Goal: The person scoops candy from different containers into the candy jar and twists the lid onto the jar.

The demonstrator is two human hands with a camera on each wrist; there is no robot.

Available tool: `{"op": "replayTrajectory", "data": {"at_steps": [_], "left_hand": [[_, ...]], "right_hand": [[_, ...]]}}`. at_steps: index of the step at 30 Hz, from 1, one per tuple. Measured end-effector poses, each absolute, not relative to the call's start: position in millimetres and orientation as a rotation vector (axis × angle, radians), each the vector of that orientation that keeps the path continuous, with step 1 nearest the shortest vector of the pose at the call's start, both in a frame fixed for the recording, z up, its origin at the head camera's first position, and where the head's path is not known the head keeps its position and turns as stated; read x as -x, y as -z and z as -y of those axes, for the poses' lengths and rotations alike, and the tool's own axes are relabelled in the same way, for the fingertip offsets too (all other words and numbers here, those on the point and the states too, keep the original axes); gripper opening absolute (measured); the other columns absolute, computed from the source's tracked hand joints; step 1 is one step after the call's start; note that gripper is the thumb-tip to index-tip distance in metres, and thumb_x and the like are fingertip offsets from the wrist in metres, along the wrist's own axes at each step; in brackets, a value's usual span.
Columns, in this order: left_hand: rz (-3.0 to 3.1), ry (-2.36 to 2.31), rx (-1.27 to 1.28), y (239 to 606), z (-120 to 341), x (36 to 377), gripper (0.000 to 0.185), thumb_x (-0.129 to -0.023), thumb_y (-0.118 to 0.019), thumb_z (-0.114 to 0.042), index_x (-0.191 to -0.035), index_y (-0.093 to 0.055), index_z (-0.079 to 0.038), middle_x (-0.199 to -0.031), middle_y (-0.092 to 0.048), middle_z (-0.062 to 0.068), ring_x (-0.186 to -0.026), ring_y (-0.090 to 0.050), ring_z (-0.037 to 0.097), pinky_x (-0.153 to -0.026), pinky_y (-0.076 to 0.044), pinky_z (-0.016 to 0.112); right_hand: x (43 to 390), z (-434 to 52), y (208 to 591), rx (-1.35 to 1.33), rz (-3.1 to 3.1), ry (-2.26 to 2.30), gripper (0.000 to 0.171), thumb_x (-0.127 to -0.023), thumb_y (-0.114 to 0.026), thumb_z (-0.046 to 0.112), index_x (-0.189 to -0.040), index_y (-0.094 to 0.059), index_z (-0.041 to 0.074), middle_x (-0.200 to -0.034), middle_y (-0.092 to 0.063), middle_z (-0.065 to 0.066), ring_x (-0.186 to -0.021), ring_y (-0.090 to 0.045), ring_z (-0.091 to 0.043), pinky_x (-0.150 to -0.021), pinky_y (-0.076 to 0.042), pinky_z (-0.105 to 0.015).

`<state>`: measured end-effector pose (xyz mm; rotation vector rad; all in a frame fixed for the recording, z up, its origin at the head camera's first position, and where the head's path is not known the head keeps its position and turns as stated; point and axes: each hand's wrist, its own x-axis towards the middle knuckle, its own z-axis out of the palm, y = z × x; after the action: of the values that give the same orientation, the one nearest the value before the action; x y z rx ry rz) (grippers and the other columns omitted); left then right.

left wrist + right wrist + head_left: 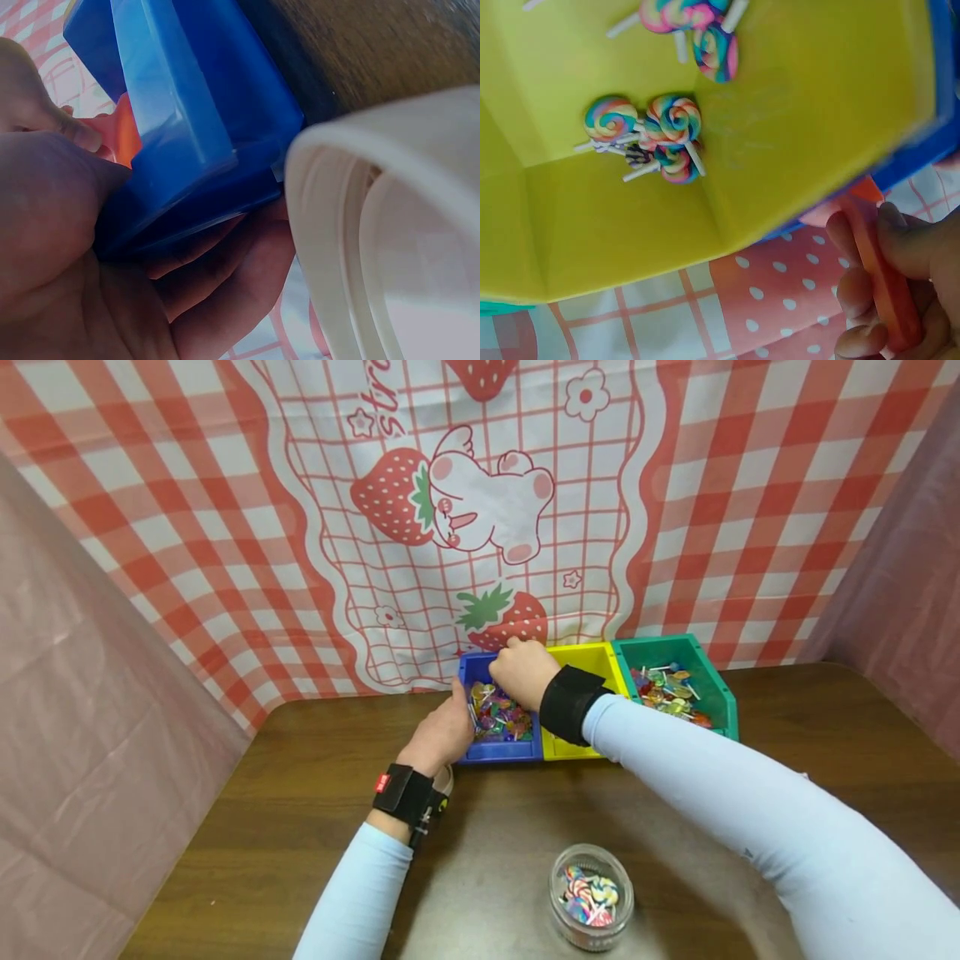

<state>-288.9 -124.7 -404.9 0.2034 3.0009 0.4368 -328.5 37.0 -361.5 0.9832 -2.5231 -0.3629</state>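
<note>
My left hand (442, 731) holds the left side of a blue bin (225, 82), its fingers passing under the wall in the left wrist view. Small translucent lollipop pieces (495, 714) lie in that bin. My right hand (527, 672), at the back between the blue and yellow bins, grips the orange handle of a scoop-like tool (885, 289). The tool's far end is hidden behind the blue wall. Striped swirl lollipops (673, 120) sit in the yellow bin (622, 240). A cream, ridged, lid-like ring (330, 202) is close by my left fingers; whether they touch it is unclear.
The green bin (723, 714) at the right of the row contains more translucent pieces. Nearer on the wooden table (465, 893) stands a clear jar (562, 914) with swirl lollipops inside. A checked strawberry cloth (480, 602) hangs right behind the bins.
</note>
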Motion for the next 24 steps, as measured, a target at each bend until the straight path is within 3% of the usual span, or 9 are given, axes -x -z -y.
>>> {"op": "replayTrajectory", "data": {"at_steps": [8, 13, 19, 24], "left_hand": [[-3.001, -0.449, -0.213, 405.7, 125.6, 287.8, 0.065, -0.105, -0.035, -0.015, -0.157, -0.001, 0.003, -0.137, -0.056, 0.017, -0.115, -0.061, 0.030, -0.097, -0.047, 0.045], [-3.013, -0.451, -0.241, 405.7, 125.8, 287.0, 0.064, -0.105, -0.034, -0.016, -0.157, -0.002, 0.004, -0.140, -0.054, 0.017, -0.119, -0.059, 0.030, -0.099, -0.046, 0.045], [-3.018, -0.450, -0.228, 405.1, 125.5, 287.3, 0.063, -0.106, -0.033, -0.016, -0.157, -0.003, 0.003, -0.141, -0.053, 0.017, -0.120, -0.058, 0.031, -0.100, -0.045, 0.045], [-3.019, -0.440, -0.216, 405.9, 124.2, 288.1, 0.064, -0.105, -0.035, -0.015, -0.157, -0.003, 0.003, -0.138, -0.056, 0.017, -0.115, -0.061, 0.031, -0.096, -0.047, 0.046]], "right_hand": [[325.2, -30.3, 359.7, -0.972, 2.476, 0.287, 0.015, -0.093, -0.069, 0.007, -0.081, -0.077, 0.006, -0.078, -0.071, -0.011, -0.070, -0.062, -0.029, -0.058, -0.056, -0.042], [325.4, -27.1, 354.8, -0.899, 2.547, 0.282, 0.017, -0.095, -0.066, 0.011, -0.084, -0.077, 0.006, -0.079, -0.071, -0.011, -0.066, -0.064, -0.030, -0.053, -0.055, -0.043], [330.7, -28.4, 343.4, -0.788, 2.848, 0.202, 0.020, -0.099, -0.059, 0.016, -0.097, -0.076, 0.007, -0.092, -0.072, -0.012, -0.077, -0.068, -0.031, -0.063, -0.057, -0.046], [334.1, -38.0, 342.8, -0.704, 3.037, 0.042, 0.022, -0.098, -0.061, 0.023, -0.092, -0.073, 0.006, -0.088, -0.071, -0.013, -0.076, -0.068, -0.031, -0.068, -0.056, -0.045]]}}
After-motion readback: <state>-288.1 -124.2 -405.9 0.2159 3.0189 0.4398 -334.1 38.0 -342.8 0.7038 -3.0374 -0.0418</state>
